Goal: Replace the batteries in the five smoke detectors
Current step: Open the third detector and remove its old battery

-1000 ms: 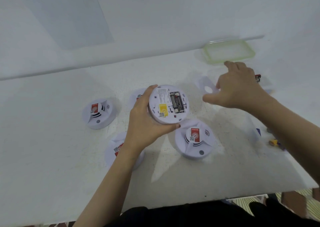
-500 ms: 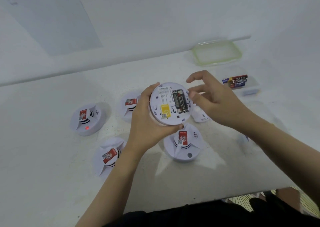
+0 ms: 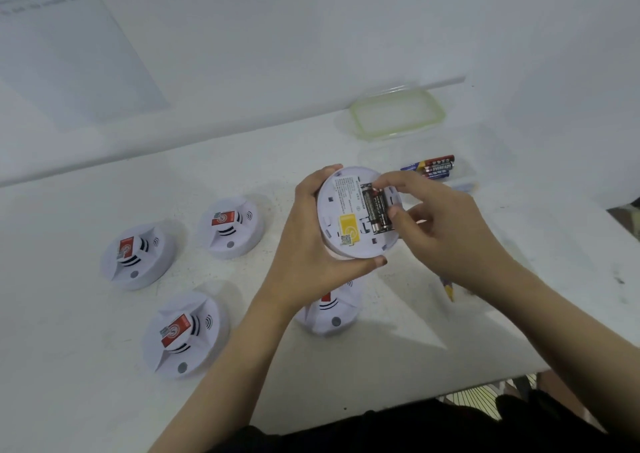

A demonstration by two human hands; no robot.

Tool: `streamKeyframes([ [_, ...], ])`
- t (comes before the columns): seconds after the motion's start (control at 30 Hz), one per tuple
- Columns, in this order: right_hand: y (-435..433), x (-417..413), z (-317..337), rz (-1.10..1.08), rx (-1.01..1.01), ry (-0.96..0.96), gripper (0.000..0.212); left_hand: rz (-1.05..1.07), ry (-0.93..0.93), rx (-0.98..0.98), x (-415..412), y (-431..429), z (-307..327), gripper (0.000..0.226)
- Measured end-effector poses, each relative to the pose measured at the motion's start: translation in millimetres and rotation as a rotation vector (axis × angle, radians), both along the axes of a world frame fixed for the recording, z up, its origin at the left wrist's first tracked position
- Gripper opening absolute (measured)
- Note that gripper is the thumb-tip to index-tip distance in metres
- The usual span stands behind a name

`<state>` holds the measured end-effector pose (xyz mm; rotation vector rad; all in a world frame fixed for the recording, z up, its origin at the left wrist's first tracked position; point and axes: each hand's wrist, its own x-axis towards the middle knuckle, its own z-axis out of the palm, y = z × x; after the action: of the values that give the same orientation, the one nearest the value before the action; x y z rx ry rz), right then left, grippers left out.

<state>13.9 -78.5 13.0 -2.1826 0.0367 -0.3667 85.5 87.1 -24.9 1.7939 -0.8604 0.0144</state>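
My left hand [image 3: 311, 245] grips a white smoke detector [image 3: 341, 217] by its rim above the table, its back turned to me. The battery compartment is open and holds dark batteries [image 3: 379, 210]. My right hand [image 3: 446, 227] pinches those batteries between thumb and index finger. Three more detectors stand face up on the table, at the left [image 3: 138, 258], the middle [image 3: 230, 226] and the front [image 3: 185, 335]. Another detector [image 3: 329, 317] is partly hidden beneath my left hand.
Spare batteries [image 3: 433, 168] lie in a clear box behind my right hand. Its green-rimmed lid [image 3: 398, 110] sits by the wall. A loose battery [image 3: 448, 288] lies under my right wrist. The table's edge [image 3: 485, 380] runs close in front at the lower right.
My right hand came back from the far right to the held detector and now pinches the batteries in its compartment. The left hand kept its hold.
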Motion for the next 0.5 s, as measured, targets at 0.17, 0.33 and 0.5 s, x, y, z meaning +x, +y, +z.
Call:
streamKeyframes([
  [0.17, -20.1, -10.0, 3.7, 0.018, 0.012, 0.037, 0.029, -0.055, 0.012, -0.024, -4.6, -21.3, 0.9, 0.103],
  [0.33, -40.5, -17.3, 4.5, 0.009, -0.012, 0.06, 0.032, -0.087, 0.034, -0.031, -8.1, -39.7, 0.6, 0.106],
  [0.5, -53.2, -24.2, 3.8, 0.004, -0.011, 0.026, 0.03, -0.102, 0.079, -0.033, -11.8, -54.6, 2.2, 0.102],
])
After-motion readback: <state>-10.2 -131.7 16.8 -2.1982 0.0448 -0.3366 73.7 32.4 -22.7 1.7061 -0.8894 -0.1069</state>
